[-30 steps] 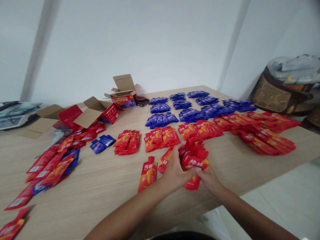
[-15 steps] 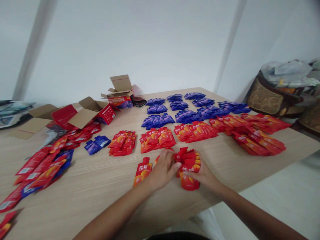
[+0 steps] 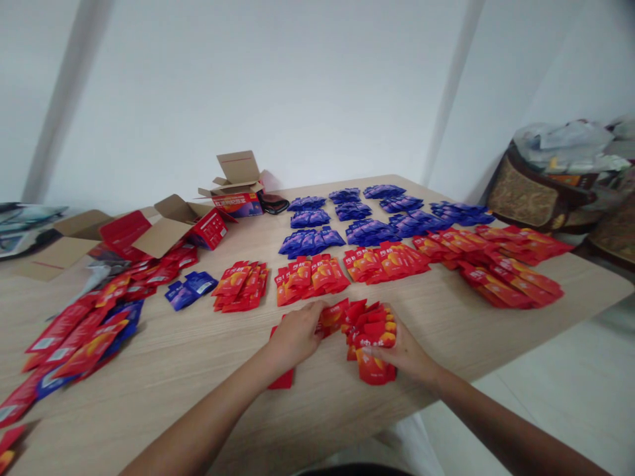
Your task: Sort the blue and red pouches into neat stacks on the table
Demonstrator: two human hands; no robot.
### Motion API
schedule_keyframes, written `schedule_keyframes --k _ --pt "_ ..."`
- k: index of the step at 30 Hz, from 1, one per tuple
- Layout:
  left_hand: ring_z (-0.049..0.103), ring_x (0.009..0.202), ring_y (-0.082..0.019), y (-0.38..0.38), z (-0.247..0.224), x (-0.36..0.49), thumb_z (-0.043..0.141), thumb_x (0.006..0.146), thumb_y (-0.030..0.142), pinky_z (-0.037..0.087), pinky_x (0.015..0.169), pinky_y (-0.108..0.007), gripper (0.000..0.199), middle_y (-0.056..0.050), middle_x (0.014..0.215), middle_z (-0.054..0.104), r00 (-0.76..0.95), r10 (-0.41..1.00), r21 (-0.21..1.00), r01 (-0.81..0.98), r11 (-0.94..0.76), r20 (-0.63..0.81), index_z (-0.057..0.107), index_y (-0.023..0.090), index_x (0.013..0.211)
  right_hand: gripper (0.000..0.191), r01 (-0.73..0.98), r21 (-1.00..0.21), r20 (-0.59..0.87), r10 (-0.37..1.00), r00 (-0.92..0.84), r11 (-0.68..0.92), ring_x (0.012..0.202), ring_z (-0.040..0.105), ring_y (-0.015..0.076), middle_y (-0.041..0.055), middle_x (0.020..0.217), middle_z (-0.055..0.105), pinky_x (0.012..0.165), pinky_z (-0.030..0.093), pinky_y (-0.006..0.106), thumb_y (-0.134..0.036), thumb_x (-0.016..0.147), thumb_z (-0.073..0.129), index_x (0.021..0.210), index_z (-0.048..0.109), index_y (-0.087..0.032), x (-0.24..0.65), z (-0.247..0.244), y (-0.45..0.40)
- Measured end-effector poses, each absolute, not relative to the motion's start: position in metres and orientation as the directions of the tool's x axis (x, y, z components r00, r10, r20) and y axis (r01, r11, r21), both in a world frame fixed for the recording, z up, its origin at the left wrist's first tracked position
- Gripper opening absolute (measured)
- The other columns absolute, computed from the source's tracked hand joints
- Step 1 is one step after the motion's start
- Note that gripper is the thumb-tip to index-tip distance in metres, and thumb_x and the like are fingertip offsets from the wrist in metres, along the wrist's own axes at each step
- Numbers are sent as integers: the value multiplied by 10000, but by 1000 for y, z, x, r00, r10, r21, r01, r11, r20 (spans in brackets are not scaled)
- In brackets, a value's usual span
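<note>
My right hand grips a bunch of red pouches that fan out near the table's front edge. Left of it, my left hand is closed on a red pouch, whose far end reaches the bunch. Another red pouch lies flat on the table, partly hidden under my left hand and wrist. Just beyond my hands are piles of red pouches, and behind those are several piles of blue pouches.
Loose red and blue pouches cover the left of the wooden table. Open cartons stand behind them, near a dark wallet. More red pouches lie at the right. A patterned chair holds plastic bags.
My left hand has moved left, away from the bunch, and now holds a red pouch stretched toward it. It now covers much of the single pouch. My right hand stays on the bunch.
</note>
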State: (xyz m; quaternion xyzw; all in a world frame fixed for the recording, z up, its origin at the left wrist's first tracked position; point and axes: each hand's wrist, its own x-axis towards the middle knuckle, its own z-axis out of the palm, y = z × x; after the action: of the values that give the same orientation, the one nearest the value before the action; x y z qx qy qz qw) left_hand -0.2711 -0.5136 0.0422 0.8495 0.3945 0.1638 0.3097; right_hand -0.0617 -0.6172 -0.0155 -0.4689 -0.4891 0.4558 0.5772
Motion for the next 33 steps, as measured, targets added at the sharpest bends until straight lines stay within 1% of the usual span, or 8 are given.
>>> schedule_keyframes --k 7,9,12,15,18,21,28,33 --pt "645 851 -250 -499 91 -242 685 618 187 471 792 -327 432 -9 876 694 785 619 554 504 -663 28 639 257 1042 598 -49 -980 187 980 75 191 1066 608 250 75 1140 622 966 465 428 -254 658 807 1157 477 -239 -61 -21 -617" --pt "641 789 -224 -489 82 -234 680 625 226 480 758 -322 337 0 808 673 778 626 664 443 -602 48 650 211 960 689 -59 -979 186 975 124 195 1081 602 251 79 1166 614 990 444 439 -256 645 816 1222 438 -247 -60 -20 -616" --pt "632 718 -178 -481 54 -232 663 665 300 491 735 -328 264 -8 760 650 762 647 911 287 -296 -30 619 155 882 643 -82 -977 183 974 136 195 1100 591 254 91 1174 612 1002 433 441 -258 652 811 1188 457 -235 -60 -17 -615" --pt "637 878 -206 -491 26 -237 689 678 337 484 851 -371 323 -54 912 668 779 624 994 106 -40 -58 604 159 934 576 -126 -977 154 977 145 173 1072 604 239 76 1141 622 965 466 417 -263 661 801 1122 457 -242 -63 -17 -611" --pt "519 1177 -255 -518 8 -238 778 601 284 395 1022 -396 625 -82 1213 586 788 614 999 -42 -25 49 525 197 1166 667 -133 -974 154 969 195 181 1075 600 224 64 1161 604 950 480 384 -259 635 815 1162 406 -260 -66 -19 -609" --pt "460 1250 -265 -548 0 -229 785 620 229 357 1066 -430 852 -110 1316 507 755 645 993 -82 -85 118 335 215 1343 709 -59 -975 195 954 226 214 1078 595 222 69 1169 588 954 477 377 -260 630 814 1193 383 -269 -66 -20 -612" --pt "391 1309 -272 -568 -23 -206 691 739 211 272 1132 -460 761 -155 1390 401 670 701 954 -38 -297 245 267 189 1370 792 49 -977 214 968 129 210 1124 571 257 100 1218 566 986 457 415 -263 610 820 1265 375 -264 -47 -25 -620" --pt "343 1343 -278 -558 -18 -181 668 757 241 243 1142 -470 799 -160 1424 364 690 693 965 -32 -260 209 212 167 1409 692 27 -977 214 950 230 213 1109 577 240 97 1196 579 987 451 403 -302 660 784 1224 388 -235 -33 -23 -614"
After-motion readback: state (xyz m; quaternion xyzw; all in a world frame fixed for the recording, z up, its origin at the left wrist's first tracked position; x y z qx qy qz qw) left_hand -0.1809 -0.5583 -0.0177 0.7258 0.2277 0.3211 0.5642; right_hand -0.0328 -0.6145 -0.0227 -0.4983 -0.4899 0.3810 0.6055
